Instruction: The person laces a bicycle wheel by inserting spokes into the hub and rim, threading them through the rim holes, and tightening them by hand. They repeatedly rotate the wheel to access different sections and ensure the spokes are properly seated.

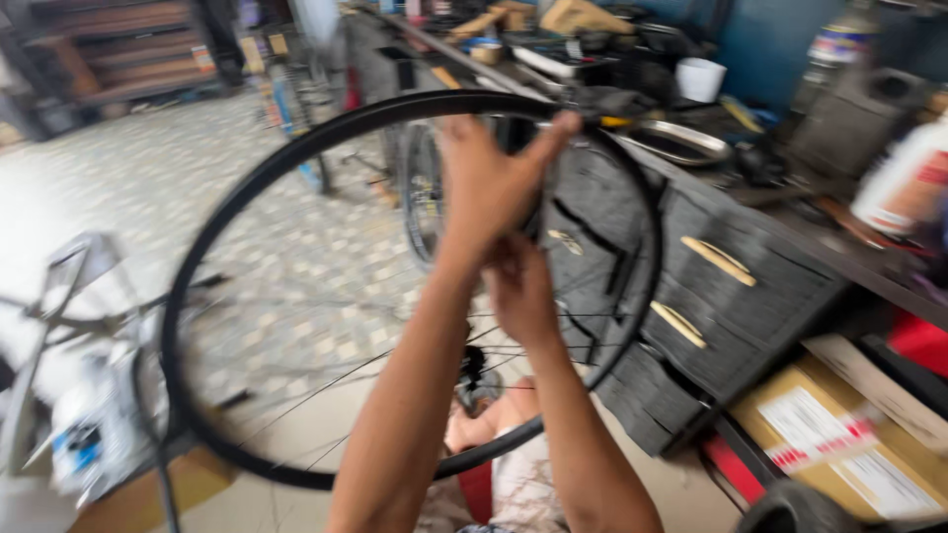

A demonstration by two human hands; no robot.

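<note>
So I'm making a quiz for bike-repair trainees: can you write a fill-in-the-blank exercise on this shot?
1. Both hands are raised to a black bicycle ____.
2. The left hand grips the wheel's ____ edge.
3. The right hand sits just ____ the left hand.
4. The dark cabinet has pale drawer ____.

Missing words: wheel; top; below; handles

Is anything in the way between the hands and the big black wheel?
Nothing visible. The left hand already grips the wheel rim at its top, and the right hand sits just below it among the spokes.
</note>
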